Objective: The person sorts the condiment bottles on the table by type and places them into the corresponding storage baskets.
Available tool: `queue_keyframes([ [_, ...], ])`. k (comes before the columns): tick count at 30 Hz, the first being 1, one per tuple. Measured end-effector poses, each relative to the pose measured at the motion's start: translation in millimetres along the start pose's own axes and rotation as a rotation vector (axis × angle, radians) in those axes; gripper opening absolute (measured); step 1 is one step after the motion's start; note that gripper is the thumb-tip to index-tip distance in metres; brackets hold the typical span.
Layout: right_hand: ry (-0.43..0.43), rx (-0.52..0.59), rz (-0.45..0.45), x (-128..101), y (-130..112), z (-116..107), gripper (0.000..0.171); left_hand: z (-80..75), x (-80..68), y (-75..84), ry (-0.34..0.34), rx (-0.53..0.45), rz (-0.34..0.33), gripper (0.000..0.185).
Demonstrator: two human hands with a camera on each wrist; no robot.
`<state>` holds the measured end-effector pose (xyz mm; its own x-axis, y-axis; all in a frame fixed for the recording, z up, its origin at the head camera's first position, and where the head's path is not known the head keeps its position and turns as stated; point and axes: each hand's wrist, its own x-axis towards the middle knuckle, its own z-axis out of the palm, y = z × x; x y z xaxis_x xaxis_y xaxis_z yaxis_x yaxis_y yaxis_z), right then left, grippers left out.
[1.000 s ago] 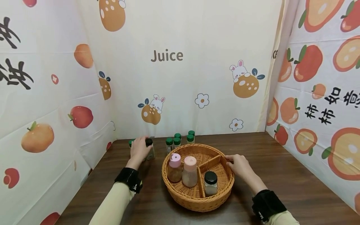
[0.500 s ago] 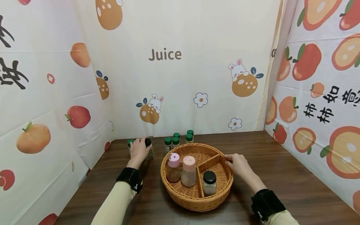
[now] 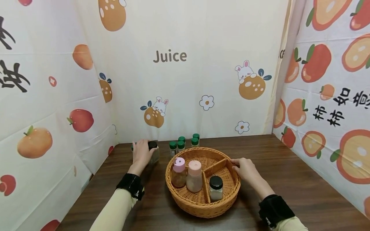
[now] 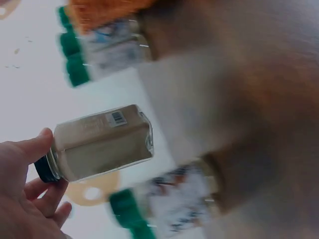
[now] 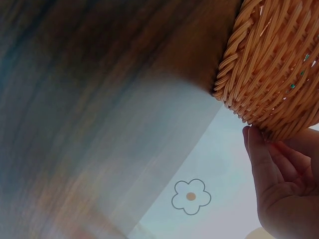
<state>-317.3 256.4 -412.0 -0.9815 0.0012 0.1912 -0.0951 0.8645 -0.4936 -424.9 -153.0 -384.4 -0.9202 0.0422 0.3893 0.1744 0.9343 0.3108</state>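
My left hand (image 3: 141, 155) pinches the black lid of a square glass jar (image 4: 104, 142) of tan powder between thumb and fingers. The jar's base overlaps the pale backdrop in the left wrist view, above the tabletop line. My right hand (image 3: 247, 171) grips the right rim of a round wicker basket (image 3: 202, 210). Inside the basket's left section stand a purple-capped shaker (image 3: 179, 175) and a pink-capped shaker (image 3: 195, 178). A smaller jar with a black lid (image 3: 216, 189) stands in the front right section, beyond the wicker divider (image 3: 206, 187).
Several green-capped spice bottles (image 3: 180, 146) stand behind the basket. More green-capped bottles (image 4: 174, 199) are left of the held jar, mostly hidden by my left hand in the head view. A patterned cloth (image 3: 185, 83) hangs along the back edge of the brown table (image 3: 292, 170).
My left hand has shifted slightly, and the black-lidded jar has risen a little with it. My right hand and the basket have stayed put.
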Motion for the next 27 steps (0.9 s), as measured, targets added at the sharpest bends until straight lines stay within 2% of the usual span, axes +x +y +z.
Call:
queue_keyframes([
  [3,0.013,-0.011,0.0,0.0,0.6,-1.7,0.03,-12.8,1.9,12.9,0.021,-0.082,0.022,0.052],
  [9,0.02,-0.026,-0.01,0.1,1.8,-2.2,0.03,-46.1,1.5,55.3,0.023,-0.236,0.104,0.051],
  [13,0.017,-0.018,-0.001,-0.6,2.5,-1.8,0.03,-57.1,-2.2,82.9,0.002,-0.336,0.141,0.051],
  [19,0.012,-0.007,-0.004,-0.5,2.5,-0.8,0.031,-59.5,-11.0,118.8,-0.044,-0.49,0.233,0.046],
  [22,0.009,-0.007,-0.003,-1.1,2.0,-0.2,0.031,-57.1,-15.6,133.4,-0.077,-0.524,0.279,0.044],
  [27,0.014,-0.015,-0.009,-0.7,0.6,0.8,0.03,-53.6,-24.3,157.2,-0.17,-0.542,0.358,0.042],
])
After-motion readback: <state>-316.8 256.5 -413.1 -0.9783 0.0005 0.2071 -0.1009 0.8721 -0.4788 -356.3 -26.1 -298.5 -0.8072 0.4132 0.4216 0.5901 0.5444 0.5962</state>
